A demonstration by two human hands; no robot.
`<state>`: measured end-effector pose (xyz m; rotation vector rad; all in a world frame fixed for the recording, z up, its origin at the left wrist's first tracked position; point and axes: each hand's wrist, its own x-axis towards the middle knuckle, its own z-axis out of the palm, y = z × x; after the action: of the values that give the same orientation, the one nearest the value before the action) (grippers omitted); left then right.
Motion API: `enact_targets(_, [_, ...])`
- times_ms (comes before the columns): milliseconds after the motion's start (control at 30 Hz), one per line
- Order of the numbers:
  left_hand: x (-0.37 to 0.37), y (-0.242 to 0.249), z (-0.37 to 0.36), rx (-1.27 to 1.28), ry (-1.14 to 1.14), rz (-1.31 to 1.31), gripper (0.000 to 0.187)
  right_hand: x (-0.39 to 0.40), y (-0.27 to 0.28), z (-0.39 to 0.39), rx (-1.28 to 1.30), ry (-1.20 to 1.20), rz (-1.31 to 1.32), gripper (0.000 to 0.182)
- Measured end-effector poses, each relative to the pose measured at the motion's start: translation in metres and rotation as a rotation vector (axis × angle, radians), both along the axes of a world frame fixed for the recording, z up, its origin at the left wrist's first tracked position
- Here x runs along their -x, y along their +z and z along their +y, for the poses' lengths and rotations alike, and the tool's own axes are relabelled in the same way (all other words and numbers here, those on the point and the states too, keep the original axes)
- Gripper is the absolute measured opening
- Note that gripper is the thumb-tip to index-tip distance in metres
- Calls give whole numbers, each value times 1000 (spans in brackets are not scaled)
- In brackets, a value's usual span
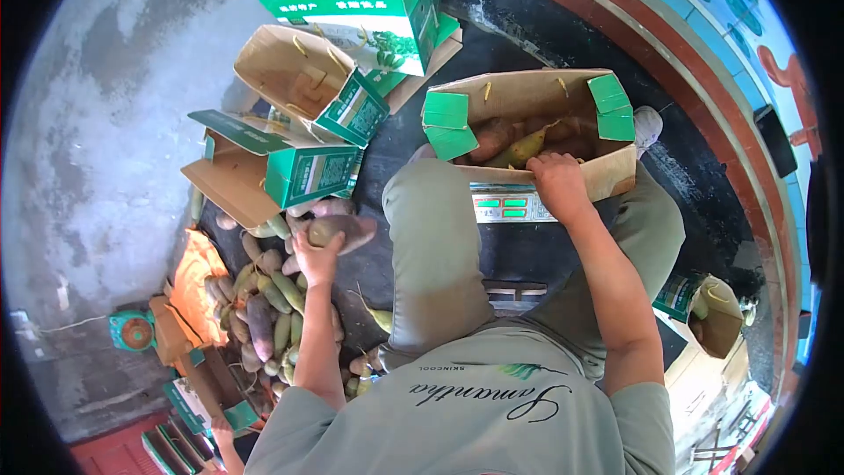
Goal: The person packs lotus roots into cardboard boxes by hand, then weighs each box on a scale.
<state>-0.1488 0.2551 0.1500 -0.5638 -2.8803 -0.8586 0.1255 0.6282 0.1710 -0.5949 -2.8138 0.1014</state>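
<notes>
Over the pile (281,299) on the floor's left side, a purplish root (356,233) is clasped in the left hand's grip (315,253), while the scale-borne carton's (608,178) near rim is grasped by the right hand (560,183), apparently for steadiness.

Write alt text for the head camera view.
A seated person's left hand holds a large root vegetable above a heap of similar vegetables, while the right hand is at the near edge of an open cardboard box with more inside, on a scale. Other open boxes stand at upper left.
</notes>
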Motion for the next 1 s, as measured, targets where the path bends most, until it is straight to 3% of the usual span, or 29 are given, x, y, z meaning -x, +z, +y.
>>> enact_targets(67, [11, 38, 24, -261, -11, -24, 70, -1, -3, 0, -9, 0, 3, 3])
enact_targets(133, [-14, 114, 71, -551, -64, -178, 61, -2, -7, 1, -30, -5, 11, 4])
enact_targets(200, [-8, 139, 96, -617, -75, -128, 64, -2, -6, 0, -22, -5, 21, 5])
enact_targets(333, [-17, 173, 157, -871, -210, -328, 71, -2, -10, -1, -10, -19, 17, 6])
enact_targets(533, [-64, 183, 255, -522, -502, -486, 72, -2, -8, -2, -29, -34, -29, 7])
enact_targets(600, [-64, 158, 284, -382, -542, -493, 71, -3, -9, -3, -14, -36, -26, 7])
enact_targets(700, [-82, 143, 316, -280, -588, -618, 76, -3, -8, -3, -5, -38, -25, 8])
enact_targets(800, [-90, 135, 333, -340, -496, -829, 68, -2, -8, -2, 12, -40, -33, 8])
enact_targets(833, [-89, 135, 334, -355, -491, -850, 58, -2, -7, -2, 20, -38, -36, 9])
enact_targets(933, [-76, 142, 323, -273, -687, -551, 52, -1, -5, -1, 14, -26, -57, 10])
enact_targets(1000, [-64, 139, 305, -344, -698, -496, 37, 0, -5, -3, 22, -24, -74, 9])
